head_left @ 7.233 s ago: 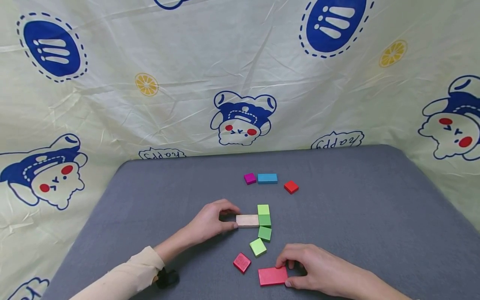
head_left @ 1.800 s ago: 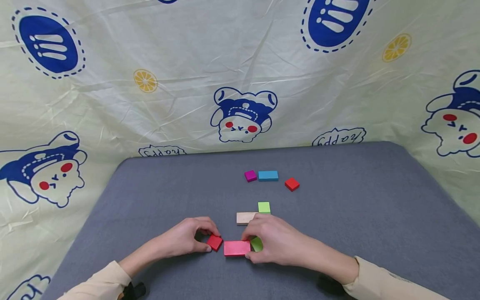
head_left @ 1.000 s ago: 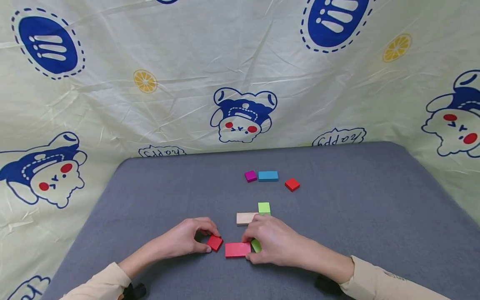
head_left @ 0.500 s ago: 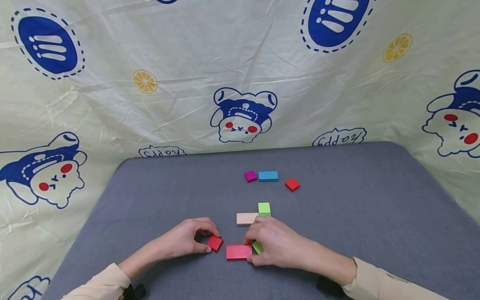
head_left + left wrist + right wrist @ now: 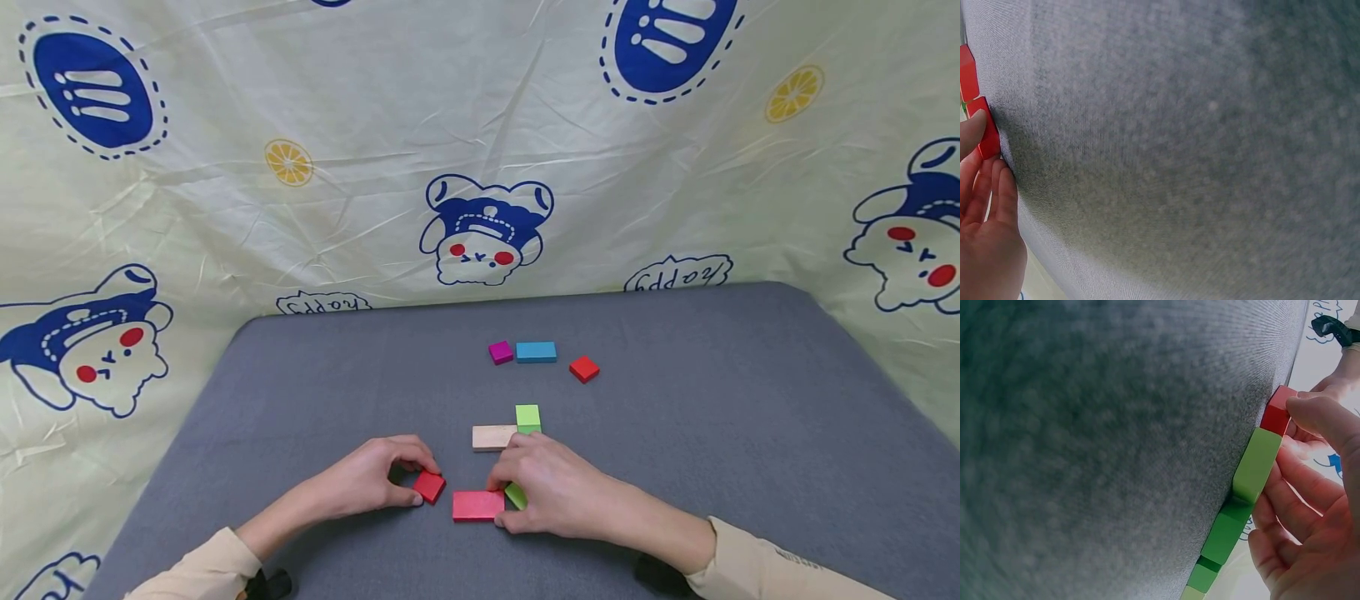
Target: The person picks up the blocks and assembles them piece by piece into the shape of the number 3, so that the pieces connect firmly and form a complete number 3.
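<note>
In the head view my left hand pinches a small red square block between thumb and fingers. My right hand grips the right end of a pinkish-red rectangular block, a small gap to the right of the square one. A light green block peeks out beneath the right hand, close to the rectangle's end. Farther back, a pale wooden block lies beside another light green block. The right wrist view shows darker green blocks lined up beyond the light green one; the right hand hides them from the head camera.
Toward the back of the grey cloth-covered table lie a magenta block, a blue rectangular block and a red block. A printed sheet hangs behind the table.
Since the oldest frame, the left hand has left the wooden block and taken the red square; the right hand has shifted the rectangle left. Lately the rectangle slid slightly nearer me.
</note>
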`<state>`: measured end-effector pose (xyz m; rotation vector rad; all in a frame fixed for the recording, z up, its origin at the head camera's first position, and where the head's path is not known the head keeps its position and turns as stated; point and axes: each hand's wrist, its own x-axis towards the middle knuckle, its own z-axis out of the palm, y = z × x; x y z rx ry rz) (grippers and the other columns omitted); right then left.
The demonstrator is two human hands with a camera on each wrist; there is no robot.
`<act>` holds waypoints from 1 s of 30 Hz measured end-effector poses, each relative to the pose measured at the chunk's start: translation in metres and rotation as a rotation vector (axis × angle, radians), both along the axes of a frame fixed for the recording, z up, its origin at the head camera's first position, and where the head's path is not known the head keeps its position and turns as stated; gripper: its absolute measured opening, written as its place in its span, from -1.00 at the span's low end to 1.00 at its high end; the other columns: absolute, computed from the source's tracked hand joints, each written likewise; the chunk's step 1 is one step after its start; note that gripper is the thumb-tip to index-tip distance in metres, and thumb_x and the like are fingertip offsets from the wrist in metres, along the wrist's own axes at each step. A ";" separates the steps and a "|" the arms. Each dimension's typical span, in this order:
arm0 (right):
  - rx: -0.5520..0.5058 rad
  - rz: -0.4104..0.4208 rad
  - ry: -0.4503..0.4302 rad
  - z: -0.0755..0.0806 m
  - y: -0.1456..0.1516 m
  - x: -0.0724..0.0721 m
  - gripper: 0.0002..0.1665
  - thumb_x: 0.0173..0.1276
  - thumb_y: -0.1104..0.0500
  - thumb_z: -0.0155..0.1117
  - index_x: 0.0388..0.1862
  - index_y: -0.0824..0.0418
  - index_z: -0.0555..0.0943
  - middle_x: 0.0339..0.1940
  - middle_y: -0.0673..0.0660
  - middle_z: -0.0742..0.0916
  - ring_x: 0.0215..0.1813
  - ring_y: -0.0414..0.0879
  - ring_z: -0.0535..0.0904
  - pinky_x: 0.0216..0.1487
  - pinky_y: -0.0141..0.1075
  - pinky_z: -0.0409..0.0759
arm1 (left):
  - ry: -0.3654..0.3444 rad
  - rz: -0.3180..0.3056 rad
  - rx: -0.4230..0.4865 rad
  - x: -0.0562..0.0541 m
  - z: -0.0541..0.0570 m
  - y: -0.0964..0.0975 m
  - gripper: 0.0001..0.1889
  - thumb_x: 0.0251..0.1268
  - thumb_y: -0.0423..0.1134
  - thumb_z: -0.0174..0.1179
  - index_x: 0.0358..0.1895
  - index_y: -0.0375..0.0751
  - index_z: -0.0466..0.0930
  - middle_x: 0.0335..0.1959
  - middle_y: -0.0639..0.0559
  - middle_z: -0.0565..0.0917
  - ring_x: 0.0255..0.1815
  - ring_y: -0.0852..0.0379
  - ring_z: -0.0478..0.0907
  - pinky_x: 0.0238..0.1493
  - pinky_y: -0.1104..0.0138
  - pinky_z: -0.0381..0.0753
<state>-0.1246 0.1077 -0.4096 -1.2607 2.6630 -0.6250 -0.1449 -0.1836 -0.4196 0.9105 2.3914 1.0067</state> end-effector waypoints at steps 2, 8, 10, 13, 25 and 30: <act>-0.001 0.000 -0.007 0.000 0.000 0.000 -0.70 0.07 -0.08 0.53 -0.20 -0.08 0.74 -0.34 -0.29 0.63 -0.16 -0.33 0.41 0.03 -0.24 0.47 | -0.001 0.000 0.000 0.000 0.000 0.000 -0.65 0.16 -0.36 0.38 -0.05 0.19 0.68 -0.09 0.34 0.58 -0.05 0.25 0.50 0.06 0.27 0.51; -0.008 0.001 -0.014 0.000 0.001 0.000 -0.70 0.07 -0.09 0.53 -0.20 -0.08 0.73 -0.35 -0.30 0.63 -0.16 -0.34 0.41 -0.02 -0.28 0.48 | 0.004 0.004 -0.005 0.000 0.000 0.000 -0.64 0.15 -0.36 0.39 -0.05 0.19 0.68 -0.09 0.34 0.58 -0.05 0.25 0.50 0.06 0.27 0.50; -0.009 0.001 -0.013 0.000 0.001 0.000 -0.70 0.07 -0.09 0.53 -0.20 -0.09 0.73 -0.35 -0.30 0.62 -0.16 -0.34 0.40 -0.02 -0.28 0.47 | 0.008 0.003 -0.005 0.000 0.000 0.000 -0.64 0.15 -0.36 0.39 -0.05 0.19 0.68 -0.09 0.34 0.58 -0.05 0.25 0.50 0.07 0.26 0.50; -0.010 0.004 -0.015 -0.001 0.001 0.000 -0.71 0.08 -0.08 0.52 -0.21 -0.09 0.73 -0.35 -0.30 0.62 -0.17 -0.34 0.40 -0.02 -0.28 0.47 | 0.011 0.000 -0.003 0.000 0.000 0.000 -0.64 0.14 -0.37 0.39 -0.05 0.17 0.68 -0.09 0.34 0.59 -0.05 0.26 0.51 0.07 0.26 0.50; -0.006 0.005 -0.029 0.000 0.000 -0.001 -0.75 0.11 -0.07 0.51 -0.22 -0.10 0.73 -0.36 -0.32 0.61 -0.16 -0.34 0.40 0.02 -0.25 0.46 | 0.004 -0.011 -0.009 0.000 0.002 0.001 -0.64 0.14 -0.37 0.38 -0.06 0.17 0.68 -0.09 0.34 0.58 -0.04 0.24 0.50 0.07 0.27 0.50; -0.001 0.004 -0.037 0.000 0.000 -0.001 -0.74 0.11 -0.08 0.51 -0.22 -0.10 0.72 -0.36 -0.32 0.61 -0.17 -0.33 0.40 0.02 -0.25 0.45 | 0.007 -0.013 -0.003 0.000 0.002 0.001 -0.64 0.14 -0.38 0.38 -0.06 0.17 0.68 -0.09 0.34 0.59 -0.04 0.25 0.50 0.07 0.27 0.50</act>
